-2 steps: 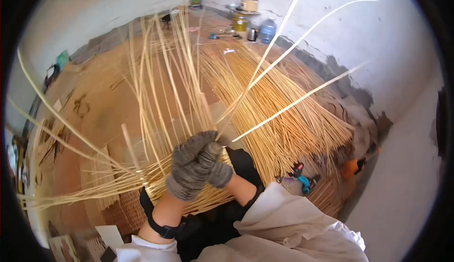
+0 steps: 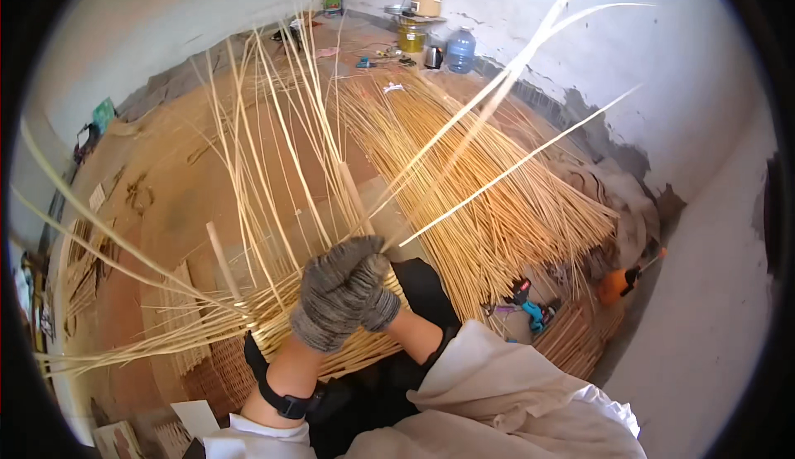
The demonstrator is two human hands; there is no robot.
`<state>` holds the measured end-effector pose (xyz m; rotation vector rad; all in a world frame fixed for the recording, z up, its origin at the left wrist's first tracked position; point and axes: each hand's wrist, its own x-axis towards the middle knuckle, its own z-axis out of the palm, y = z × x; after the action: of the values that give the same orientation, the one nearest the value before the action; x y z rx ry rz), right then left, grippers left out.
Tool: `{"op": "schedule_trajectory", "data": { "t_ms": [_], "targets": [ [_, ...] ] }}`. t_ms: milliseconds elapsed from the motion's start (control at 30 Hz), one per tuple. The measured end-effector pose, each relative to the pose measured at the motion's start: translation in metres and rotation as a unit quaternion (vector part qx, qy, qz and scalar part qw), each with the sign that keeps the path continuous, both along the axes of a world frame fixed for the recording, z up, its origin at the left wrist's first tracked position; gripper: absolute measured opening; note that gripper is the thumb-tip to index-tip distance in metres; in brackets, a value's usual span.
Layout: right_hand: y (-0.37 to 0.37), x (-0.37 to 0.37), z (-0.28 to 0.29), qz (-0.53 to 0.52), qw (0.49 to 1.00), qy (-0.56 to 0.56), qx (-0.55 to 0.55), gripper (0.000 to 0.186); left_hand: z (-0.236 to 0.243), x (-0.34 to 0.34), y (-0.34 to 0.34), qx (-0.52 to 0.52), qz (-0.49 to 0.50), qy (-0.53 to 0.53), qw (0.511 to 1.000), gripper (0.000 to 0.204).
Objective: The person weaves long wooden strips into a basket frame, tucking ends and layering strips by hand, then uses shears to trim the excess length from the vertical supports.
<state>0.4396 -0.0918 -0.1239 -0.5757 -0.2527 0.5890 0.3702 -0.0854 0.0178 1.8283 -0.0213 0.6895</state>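
Note:
My left hand [image 2: 333,297] and my right hand [image 2: 374,289], both in grey knitted gloves, press together at the right end of a half-woven wicker panel [image 2: 364,358] on my lap. Their fingers are closed around pale wicker rods, and the gloves hide the exact grip. Long rods [image 2: 464,115] rise from beside my hands toward the upper right. Upright rods [image 2: 240,157] fan out beyond the panel, with two thicker stakes [image 2: 222,259] among them. More loose rod ends [image 2: 124,351] stick out at the left.
A large heap of peeled rods [image 2: 489,202] covers the floor ahead and right. Blue-handled pruning shears [image 2: 534,314] and an orange spray bottle [image 2: 613,290] lie nearer on the right. A water jug [image 2: 460,50], a kettle [image 2: 434,57] and a pot [image 2: 426,4] stand by the far wall.
My hands stay closed at nearly the same spot on the panel. The long rods at the upper right have swung, and their upper parts now cross. The view has shifted slightly.

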Motion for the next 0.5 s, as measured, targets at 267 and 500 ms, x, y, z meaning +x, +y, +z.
{"op": "schedule_trajectory", "data": {
  "t_ms": [267,500],
  "targets": [
    [-0.029,0.016,0.024,0.099,0.978,-0.087,-0.161,0.018,-0.088,-0.162,0.045,0.229,0.299,0.049,0.925,0.011],
    [-0.018,-0.026,0.064,0.072,0.976,-0.016,-0.204,0.017,-0.279,-0.496,0.054,0.276,0.483,0.787,0.267,0.034]
  ]
}}
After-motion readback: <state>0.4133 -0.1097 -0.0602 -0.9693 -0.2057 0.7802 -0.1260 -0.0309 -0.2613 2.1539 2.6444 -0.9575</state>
